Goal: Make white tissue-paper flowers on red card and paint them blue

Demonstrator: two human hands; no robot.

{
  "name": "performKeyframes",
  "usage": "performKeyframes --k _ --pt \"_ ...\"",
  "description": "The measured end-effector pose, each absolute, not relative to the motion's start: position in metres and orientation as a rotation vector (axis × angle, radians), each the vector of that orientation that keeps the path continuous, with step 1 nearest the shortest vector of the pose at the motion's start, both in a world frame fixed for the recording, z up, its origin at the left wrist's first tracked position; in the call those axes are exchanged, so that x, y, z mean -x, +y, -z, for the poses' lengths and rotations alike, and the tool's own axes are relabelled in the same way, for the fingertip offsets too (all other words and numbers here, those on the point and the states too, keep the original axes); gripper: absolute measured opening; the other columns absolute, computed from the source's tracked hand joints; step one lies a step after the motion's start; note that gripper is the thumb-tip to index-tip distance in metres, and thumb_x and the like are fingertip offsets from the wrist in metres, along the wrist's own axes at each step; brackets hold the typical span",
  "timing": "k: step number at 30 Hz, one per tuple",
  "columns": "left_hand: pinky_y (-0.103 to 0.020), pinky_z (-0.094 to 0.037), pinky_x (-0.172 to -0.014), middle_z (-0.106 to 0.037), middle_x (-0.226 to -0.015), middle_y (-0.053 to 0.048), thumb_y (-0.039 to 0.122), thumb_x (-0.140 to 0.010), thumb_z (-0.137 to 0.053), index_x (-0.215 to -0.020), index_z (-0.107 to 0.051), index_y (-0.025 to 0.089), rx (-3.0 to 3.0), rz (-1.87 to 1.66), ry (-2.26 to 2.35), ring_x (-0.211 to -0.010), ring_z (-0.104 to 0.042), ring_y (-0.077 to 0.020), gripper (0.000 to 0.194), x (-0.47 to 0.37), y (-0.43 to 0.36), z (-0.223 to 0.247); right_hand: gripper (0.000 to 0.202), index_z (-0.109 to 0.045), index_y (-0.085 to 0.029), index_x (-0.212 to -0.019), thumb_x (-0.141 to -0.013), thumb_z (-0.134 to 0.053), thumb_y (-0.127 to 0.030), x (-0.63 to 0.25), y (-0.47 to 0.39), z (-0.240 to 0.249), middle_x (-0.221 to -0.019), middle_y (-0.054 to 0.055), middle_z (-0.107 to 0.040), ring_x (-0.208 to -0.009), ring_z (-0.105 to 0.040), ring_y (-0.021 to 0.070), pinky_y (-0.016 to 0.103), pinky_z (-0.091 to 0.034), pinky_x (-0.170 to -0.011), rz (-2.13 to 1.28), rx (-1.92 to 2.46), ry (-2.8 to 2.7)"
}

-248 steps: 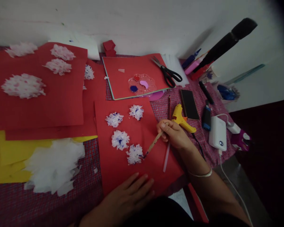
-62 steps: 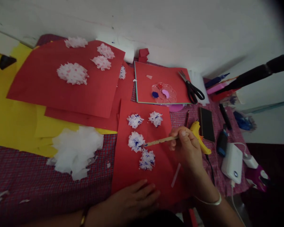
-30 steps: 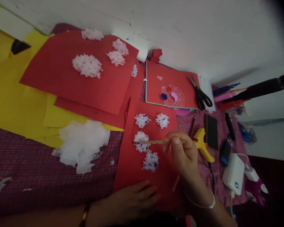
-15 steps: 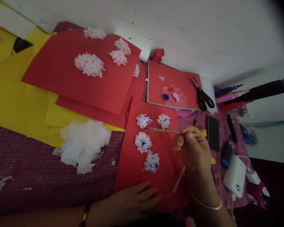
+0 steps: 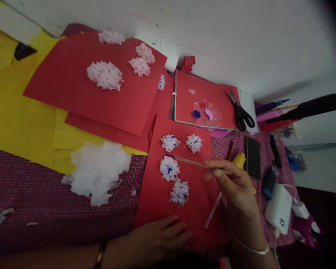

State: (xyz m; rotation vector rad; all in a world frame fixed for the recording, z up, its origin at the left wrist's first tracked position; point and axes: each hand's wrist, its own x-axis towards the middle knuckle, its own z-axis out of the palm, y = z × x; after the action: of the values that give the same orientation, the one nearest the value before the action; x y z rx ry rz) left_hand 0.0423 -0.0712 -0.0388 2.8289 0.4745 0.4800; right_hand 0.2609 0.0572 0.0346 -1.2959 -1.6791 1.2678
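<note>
My right hand (image 5: pixel 231 179) pinches a thin stick (image 5: pixel 192 162) whose blue-stained tip lies at the upper edge of a white paper flower with blue marks (image 5: pixel 169 168). This flower rests on a red sheet (image 5: pixel 196 216). Two more blue-marked flowers (image 5: pixel 170 142) (image 5: pixel 194 143) sit above it, and another (image 5: pixel 179 192) is just below. My left hand (image 5: pixel 154 237) lies flat with fingers spread on the lower part of the sheet, holding nothing. Whether the tip touches the flower is unclear.
A clear palette (image 5: pixel 207 114) with blue, red and pink, and black scissors (image 5: pixel 241 114), lie on a red pad. White tissue pieces (image 5: pixel 98 170) are at left. Pink-dotted flowers (image 5: pixel 105 75) rest on another red sheet. A white power bank (image 5: pixel 278 209) is at right.
My right hand has shifted slightly right and down with the stick. The tip has moved from the upper left flower down to the one below it. My left hand has stayed put.
</note>
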Motion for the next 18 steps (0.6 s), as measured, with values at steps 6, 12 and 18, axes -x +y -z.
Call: performKeyframes --k 6,12,18 --pt "-0.034 -0.026 -0.113 -0.048 -0.143 0.003 0.024 -0.096 -0.036 -0.136 -0.052 0.025 -2.82 -0.438 0.436 -0.131 -0.041 -0.0176 0.043 -0.042 -0.072 0.038 0.026 -0.07 -0.031 -0.108 -0.091 -0.057 -0.017 -0.267 0.065 -0.034 -0.079 0.0 -0.064 -0.073 -0.058 0.0141 0.028 -0.044 -0.065 -1.162 1.244 -2.009" --pt "-0.033 -0.028 -0.112 -0.048 -0.143 0.004 0.023 -0.096 -0.036 -0.135 -0.051 0.024 -2.804 -0.461 0.464 -0.13 -0.041 -0.0166 0.042 -0.041 -0.072 0.038 0.025 -0.072 -0.03 -0.102 -0.088 -0.059 -0.013 -0.279 0.066 -0.051 -0.081 0.0 -0.064 -0.072 -0.056 0.0136 0.028 -0.042 -0.062 -1.127 1.229 -2.078" --pt "-0.033 -0.027 -0.113 -0.048 -0.142 0.004 0.026 -0.095 -0.039 -0.134 -0.053 0.025 -2.796 -0.47 0.48 -0.13 -0.04 -0.0167 0.042 -0.041 -0.071 0.036 0.017 -0.074 -0.028 -0.094 -0.089 -0.06 -0.019 -0.269 0.057 -0.041 -0.066 -0.002 -0.06 -0.058 -0.053 0.0106 0.024 -0.04 -0.052 -1.183 1.343 -1.677"
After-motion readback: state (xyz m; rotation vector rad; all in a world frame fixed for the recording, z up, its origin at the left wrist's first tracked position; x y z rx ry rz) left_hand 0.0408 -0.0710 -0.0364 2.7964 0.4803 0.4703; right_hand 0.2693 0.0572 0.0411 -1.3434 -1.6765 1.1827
